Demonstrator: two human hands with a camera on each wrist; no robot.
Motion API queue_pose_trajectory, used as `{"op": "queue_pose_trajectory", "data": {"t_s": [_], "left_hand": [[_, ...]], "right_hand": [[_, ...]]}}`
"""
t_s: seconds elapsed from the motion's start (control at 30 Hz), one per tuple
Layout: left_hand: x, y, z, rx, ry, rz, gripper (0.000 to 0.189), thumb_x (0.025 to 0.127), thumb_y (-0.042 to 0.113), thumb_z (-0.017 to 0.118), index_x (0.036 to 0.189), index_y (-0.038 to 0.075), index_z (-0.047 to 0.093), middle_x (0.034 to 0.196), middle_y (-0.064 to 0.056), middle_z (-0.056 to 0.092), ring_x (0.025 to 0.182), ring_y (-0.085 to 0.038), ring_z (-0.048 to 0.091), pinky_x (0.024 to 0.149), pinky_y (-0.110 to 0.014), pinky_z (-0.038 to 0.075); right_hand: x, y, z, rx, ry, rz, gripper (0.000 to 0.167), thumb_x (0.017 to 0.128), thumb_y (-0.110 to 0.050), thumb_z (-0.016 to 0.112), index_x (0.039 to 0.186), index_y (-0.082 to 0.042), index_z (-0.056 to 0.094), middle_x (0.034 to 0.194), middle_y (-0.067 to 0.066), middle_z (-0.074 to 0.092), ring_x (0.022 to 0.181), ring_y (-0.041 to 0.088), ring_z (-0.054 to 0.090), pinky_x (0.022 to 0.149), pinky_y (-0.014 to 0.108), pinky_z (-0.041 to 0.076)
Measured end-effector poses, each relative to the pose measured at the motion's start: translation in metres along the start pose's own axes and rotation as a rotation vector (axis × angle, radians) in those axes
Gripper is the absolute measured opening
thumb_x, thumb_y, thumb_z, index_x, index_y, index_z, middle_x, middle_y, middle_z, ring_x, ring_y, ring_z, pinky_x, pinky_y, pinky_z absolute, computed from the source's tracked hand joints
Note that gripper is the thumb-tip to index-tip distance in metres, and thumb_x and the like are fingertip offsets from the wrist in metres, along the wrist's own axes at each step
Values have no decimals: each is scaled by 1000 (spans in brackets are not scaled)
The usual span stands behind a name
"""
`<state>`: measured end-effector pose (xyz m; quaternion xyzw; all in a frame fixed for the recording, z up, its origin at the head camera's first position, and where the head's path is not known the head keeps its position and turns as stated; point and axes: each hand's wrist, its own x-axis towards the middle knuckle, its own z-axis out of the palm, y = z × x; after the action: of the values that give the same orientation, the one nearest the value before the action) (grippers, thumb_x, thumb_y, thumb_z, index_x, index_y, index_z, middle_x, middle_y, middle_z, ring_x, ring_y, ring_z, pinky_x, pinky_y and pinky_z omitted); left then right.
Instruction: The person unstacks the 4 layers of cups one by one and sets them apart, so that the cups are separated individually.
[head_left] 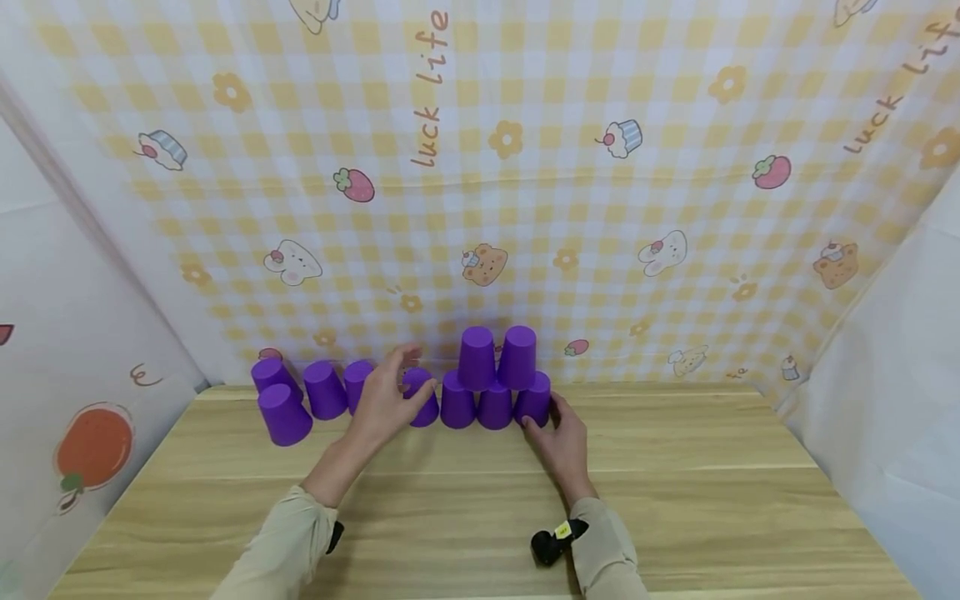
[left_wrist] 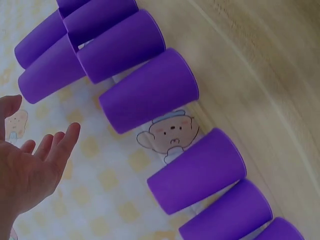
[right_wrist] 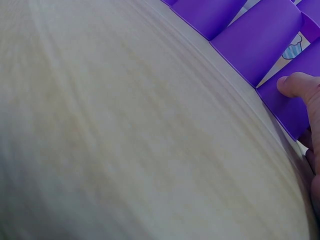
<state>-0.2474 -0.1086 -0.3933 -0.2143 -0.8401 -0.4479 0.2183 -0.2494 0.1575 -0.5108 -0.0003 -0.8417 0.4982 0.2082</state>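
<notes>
Purple cups stand upside down in a row along the back of the table. Two upper cups, a left one (head_left: 477,358) and a right one (head_left: 517,358), sit across three lower ones. My right hand (head_left: 564,437) grips the lower right cup (head_left: 533,400), its thumb (right_wrist: 297,85) on the near side. My left hand (head_left: 386,396) is raised with spread fingers and holds nothing. It overlaps the single cup (head_left: 424,408) left of the stack in the head view; the left wrist view shows that cup (left_wrist: 150,90) apart from the fingers.
Several more purple cups stand at the left, one of them (head_left: 285,415) nearer the front. A checked cloth (head_left: 570,200) hangs behind the wooden table (head_left: 465,508), and white cloth (head_left: 885,400) closes off the right side. A black camera (head_left: 551,546) is strapped to the right wrist.
</notes>
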Motion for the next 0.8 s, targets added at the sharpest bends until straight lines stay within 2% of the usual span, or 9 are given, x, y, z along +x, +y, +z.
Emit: {"op": "queue_pose_trajectory", "data": {"t_s": [0.2, 0.33, 0.47, 0.6, 0.7, 0.8], "left_hand": [[5, 2, 10, -22, 11, 4, 42, 78, 6, 74, 113, -4, 55, 110, -19, 60, 102, -32, 58, 83, -46, 52], [9, 4, 17, -25, 0, -17, 43, 80, 10, 74, 115, -4, 54, 110, -19, 60, 101, -31, 58, 79, -45, 53], [13, 6, 27, -82, 19, -16, 46, 80, 10, 73, 118, -6, 52, 114, -22, 59, 101, -33, 59, 76, -47, 54], [16, 10, 38, -137, 26, -49, 46, 81, 9, 72, 119, -4, 51, 115, -20, 58, 103, -33, 57, 80, -48, 52], [18, 13, 42, -142, 17, -84, 45, 81, 10, 72, 119, -4, 52, 116, -19, 57, 105, -32, 56, 84, -46, 51], [23, 14, 46, -116, 14, -85, 45, 82, 12, 72, 119, -5, 52, 117, -19, 57, 106, -32, 56, 85, -45, 51]], "right_hand": [[0, -3, -1, 3, 1, 9, 58, 75, -12, 77, 125, 3, 52, 121, 21, 57, 112, 31, 55, 97, 36, 44], [-1, -4, 0, 7, -4, 21, 58, 75, -12, 78, 125, 3, 52, 122, 22, 56, 112, 32, 55, 97, 36, 44], [-1, -4, 0, 5, -7, 25, 58, 76, -12, 77, 126, 3, 52, 122, 22, 56, 112, 32, 54, 97, 36, 44], [-1, -3, -1, -2, -3, 23, 58, 76, -12, 77, 125, 3, 52, 121, 22, 57, 112, 31, 55, 97, 36, 44], [-1, -3, -1, 1, 1, 11, 57, 75, -12, 77, 125, 4, 53, 121, 22, 57, 111, 32, 55, 96, 36, 45], [-1, -3, -1, 6, 3, 3, 57, 75, -11, 77, 124, 4, 53, 120, 22, 57, 111, 32, 55, 96, 36, 45]]}}
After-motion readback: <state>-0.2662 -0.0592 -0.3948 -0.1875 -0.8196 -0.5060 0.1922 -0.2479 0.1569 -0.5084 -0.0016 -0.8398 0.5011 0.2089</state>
